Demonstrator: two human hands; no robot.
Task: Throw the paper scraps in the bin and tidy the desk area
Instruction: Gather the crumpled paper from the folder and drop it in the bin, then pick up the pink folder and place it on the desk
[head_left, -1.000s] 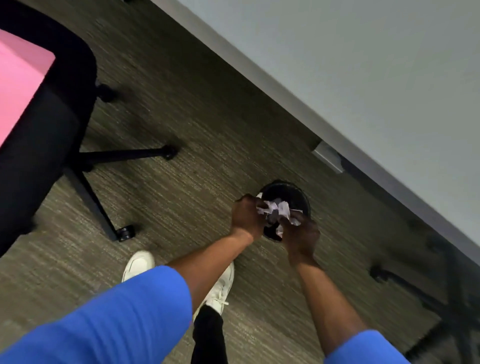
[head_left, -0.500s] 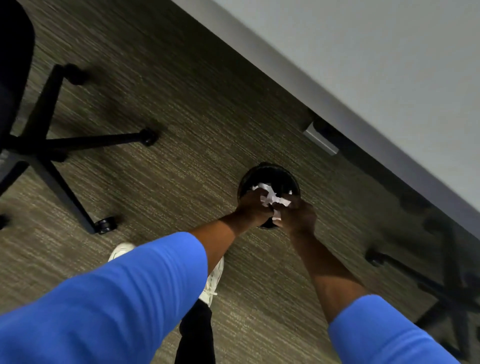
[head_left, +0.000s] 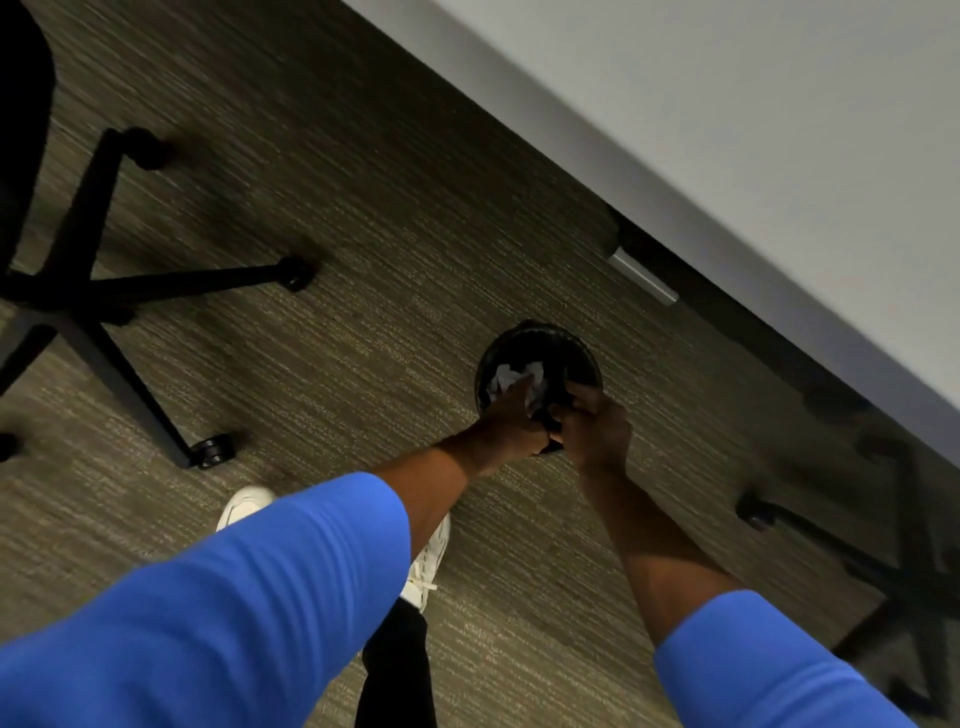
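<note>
Dropping feather-light, crumpled paper scraps (head_left: 511, 378) into the bin (head_left: 540, 332); left hand (head_left: 511, 423) open, right hand's (head_left: 597, 431) grip apparently empty.

A second ago both hands held a bunch of crumpled white paper scraps (head_left: 511, 378) together above the round black waste bin (head_left: 571, 345); now the scraps lie down inside it, toward its 9 o'clock side. The left hand (head_left: 511, 423) has opened, its fingers stretched flat toward 1 o'clock over the bin's mouth. The right hand (head_left: 597, 428) has let go of the paper and curls loosely at the bin's 5 o'clock rim.
</note>
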